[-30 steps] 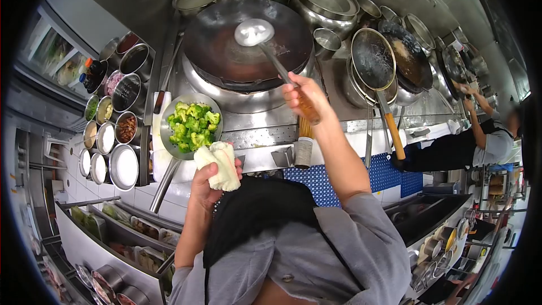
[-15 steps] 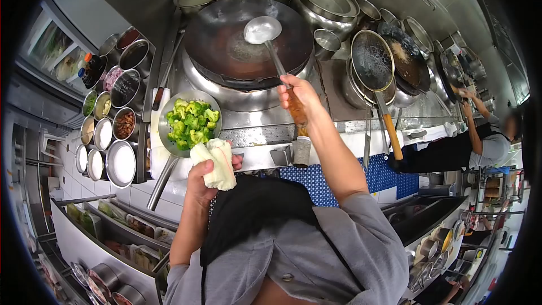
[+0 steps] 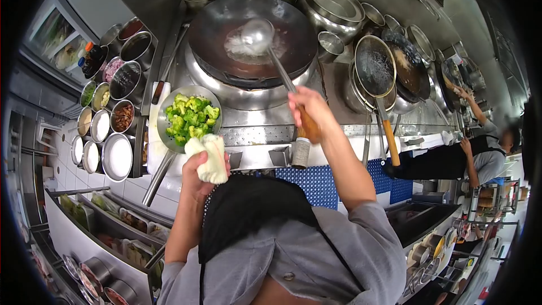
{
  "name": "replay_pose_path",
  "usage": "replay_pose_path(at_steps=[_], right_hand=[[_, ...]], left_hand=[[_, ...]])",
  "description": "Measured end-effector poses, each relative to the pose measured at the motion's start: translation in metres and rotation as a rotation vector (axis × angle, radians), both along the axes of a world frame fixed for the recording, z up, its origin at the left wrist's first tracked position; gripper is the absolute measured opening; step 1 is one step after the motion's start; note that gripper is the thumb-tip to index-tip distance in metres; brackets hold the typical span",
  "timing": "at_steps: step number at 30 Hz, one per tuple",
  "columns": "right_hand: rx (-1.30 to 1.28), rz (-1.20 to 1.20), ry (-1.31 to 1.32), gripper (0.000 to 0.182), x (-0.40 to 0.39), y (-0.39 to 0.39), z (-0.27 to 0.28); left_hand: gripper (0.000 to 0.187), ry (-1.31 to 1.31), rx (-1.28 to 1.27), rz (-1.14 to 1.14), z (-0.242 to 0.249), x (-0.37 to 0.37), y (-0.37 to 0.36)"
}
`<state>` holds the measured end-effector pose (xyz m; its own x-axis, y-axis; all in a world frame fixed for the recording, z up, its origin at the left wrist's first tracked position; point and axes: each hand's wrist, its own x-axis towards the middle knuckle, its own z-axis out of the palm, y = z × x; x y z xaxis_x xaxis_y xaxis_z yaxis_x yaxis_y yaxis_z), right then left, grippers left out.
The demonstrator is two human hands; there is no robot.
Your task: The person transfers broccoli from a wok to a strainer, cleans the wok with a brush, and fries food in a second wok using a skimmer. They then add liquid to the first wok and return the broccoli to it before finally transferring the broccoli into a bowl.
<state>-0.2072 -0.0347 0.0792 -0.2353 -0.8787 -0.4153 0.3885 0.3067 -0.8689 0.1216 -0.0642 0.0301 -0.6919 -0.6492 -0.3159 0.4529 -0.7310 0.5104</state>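
Observation:
My right hand [image 3: 314,107] is closed round the wooden handle of a ladle [image 3: 258,35]. The ladle's bowl is over the middle of a large dark wok [image 3: 206,39], where a whitish liquid [image 3: 240,45] spreads over the bottom. A folded white cloth [image 3: 210,158] is gripped in my left hand [image 3: 195,174], in front of the stove's edge. Just beyond the cloth, a long-handled metal strainer or pan [image 3: 165,127] holds bright green broccoli [image 3: 192,114]; the cloth overlaps its near rim in this view.
Metal pots of seasonings [image 3: 117,155] stand at the left. On the right, a wooden-handled strainer [image 3: 374,68] rests over a pot. A brush-like bundle [image 3: 301,152] stands at the stove's front edge. Another person [image 3: 480,152] works farther right.
The ladle's bowl has turned over and lowered in the wok, and whitish liquid now spreads beneath it. My right hand has shifted slightly right and nearer to me.

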Motion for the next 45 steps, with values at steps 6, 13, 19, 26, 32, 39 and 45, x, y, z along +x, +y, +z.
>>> replay_pose_path(at_steps=[6,13,19,26,32,39,45], right_hand=[[-0.014,-0.160,0.047,0.010,0.004,-0.039,-0.009],[0.020,-0.030,-0.172,0.046,-0.002,-0.022,0.005],[0.083,-0.184,0.029,0.034,0.035,-0.022,-0.009],[0.030,-0.157,-0.079,0.067,0.010,-0.037,0.008],[0.049,-0.158,0.002,0.075,0.061,0.006,0.016],[-0.074,-0.195,-0.124,0.065,-0.005,-0.077,-0.024],[0.031,-0.176,-0.045,0.063,0.053,-0.011,0.008]], left_hand=[[0.056,-0.042,0.049,0.024,0.000,-0.016,-0.009],[0.059,-0.071,0.090,-0.052,-0.026,-0.001,-0.005],[0.063,-0.100,0.028,0.011,-0.013,0.010,0.001],[0.071,-0.152,0.040,-0.005,-0.019,0.011,0.002],[0.058,-0.162,-0.040,0.085,-0.009,0.012,-0.001],[0.049,-0.337,-0.260,0.146,0.005,-0.093,-0.058],[0.046,-0.346,0.056,0.044,0.019,-0.163,-0.114]])
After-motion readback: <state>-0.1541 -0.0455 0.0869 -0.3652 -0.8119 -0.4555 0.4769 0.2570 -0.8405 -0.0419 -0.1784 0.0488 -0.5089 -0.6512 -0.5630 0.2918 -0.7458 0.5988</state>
